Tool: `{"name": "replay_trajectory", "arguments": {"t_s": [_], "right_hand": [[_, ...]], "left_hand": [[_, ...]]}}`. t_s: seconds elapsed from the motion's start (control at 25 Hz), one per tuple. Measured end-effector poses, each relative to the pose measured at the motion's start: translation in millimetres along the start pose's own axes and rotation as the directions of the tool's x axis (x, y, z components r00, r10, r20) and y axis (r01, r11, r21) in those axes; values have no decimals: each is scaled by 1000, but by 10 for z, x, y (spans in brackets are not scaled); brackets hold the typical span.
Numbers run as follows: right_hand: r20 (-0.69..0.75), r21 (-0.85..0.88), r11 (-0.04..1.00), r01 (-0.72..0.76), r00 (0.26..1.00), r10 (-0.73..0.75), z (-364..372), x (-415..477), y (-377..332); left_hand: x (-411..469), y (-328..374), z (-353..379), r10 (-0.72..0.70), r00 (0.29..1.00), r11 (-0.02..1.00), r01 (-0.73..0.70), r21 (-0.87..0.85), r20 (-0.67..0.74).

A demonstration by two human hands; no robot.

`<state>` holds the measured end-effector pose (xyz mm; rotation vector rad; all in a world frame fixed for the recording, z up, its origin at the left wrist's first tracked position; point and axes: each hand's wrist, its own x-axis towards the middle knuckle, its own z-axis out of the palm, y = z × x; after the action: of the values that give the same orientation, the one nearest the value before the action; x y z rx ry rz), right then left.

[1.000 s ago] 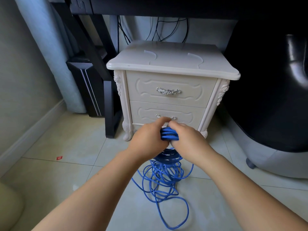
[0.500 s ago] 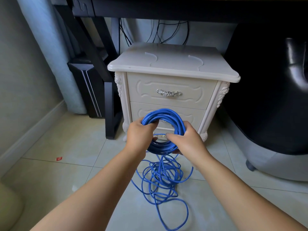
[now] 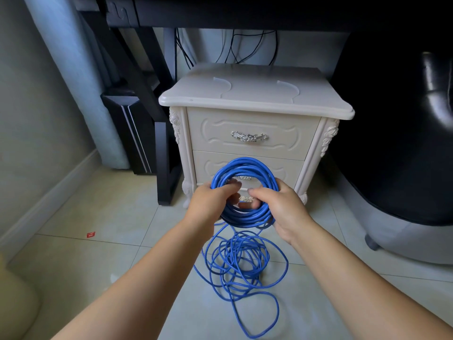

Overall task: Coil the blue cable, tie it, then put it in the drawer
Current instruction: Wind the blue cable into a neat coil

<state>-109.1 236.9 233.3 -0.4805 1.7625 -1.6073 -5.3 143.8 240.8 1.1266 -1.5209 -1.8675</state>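
Observation:
A blue cable [image 3: 245, 168] is partly wound into an upright round coil held in front of the lower drawer. My left hand [image 3: 210, 204] grips the coil's left side and my right hand [image 3: 282, 209] grips its right side. The remaining cable lies in a loose tangle [image 3: 237, 263] on the tiled floor below, with one strand rising to the coil. Behind stands a cream nightstand [image 3: 255, 94] with two shut drawers; the top drawer [image 3: 213, 131] has a silver handle, and the coil partly hides the lower drawer's handle.
A black desk leg [image 3: 164, 163] stands left of the nightstand, with a dark computer case [image 3: 130, 133] behind it. A black and grey chair [image 3: 397, 168] fills the right side. A small red scrap [image 3: 91, 234] lies on the floor at left.
The coil, pinched flat between both hands a second ago, now stands opened into a round upright loop, and my hands have spread apart to its two sides.

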Motion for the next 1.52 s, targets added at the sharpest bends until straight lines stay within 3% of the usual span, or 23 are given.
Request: {"name": "replay_trajectory", "arguments": {"t_s": [0.08, 0.2, 0.28, 0.48, 0.64, 0.72, 0.84, 0.96, 1.04, 1.28, 1.52], "right_hand": [[6, -114, 991, 66, 998, -66, -39, 1, -75], [78, -420, 893, 165, 986, -145, -77, -38, -178], [140, -574, 788, 222, 975, -173, -69, -59, -207], [210, -732, 617, 289, 957, -200, -64, -76, -231], [140, -708, 660, 252, 966, -218, -41, -67, -192], [83, -673, 704, 229, 968, -236, -43, -44, -200], [24, -502, 844, 191, 978, -206, -82, -30, -225], [14, -300, 944, 138, 990, -141, -72, -54, -207], [-30, -272, 955, 121, 991, -134, -32, -60, -155], [4, -203, 978, 38, 999, -38, 76, -106, -40], [29, -114, 993, 16, 999, -13, 156, -180, -33]], "left_hand": [[9, 23, -33, 177, 984, 947, -171, 270, 0], [41, 18, -70, 418, 894, 724, -437, 535, 164], [61, 10, -76, 482, 823, 580, -558, 594, 301], [48, -2, -60, 500, 748, 477, -659, 582, 437], [32, 25, -25, 466, 805, 506, -583, 636, 368], [36, 31, -1, 464, 836, 588, -538, 604, 294], [42, 65, 5, 381, 908, 813, -418, 406, 174], [28, 84, 6, 306, 948, 920, -319, 227, 91], [25, 92, 9, 250, 968, 964, -250, 94, 10], [45, 74, 23, 35, 986, 971, -72, -226, -165], [-16, -5, 79, -16, 978, 938, -57, -342, -208]]}}
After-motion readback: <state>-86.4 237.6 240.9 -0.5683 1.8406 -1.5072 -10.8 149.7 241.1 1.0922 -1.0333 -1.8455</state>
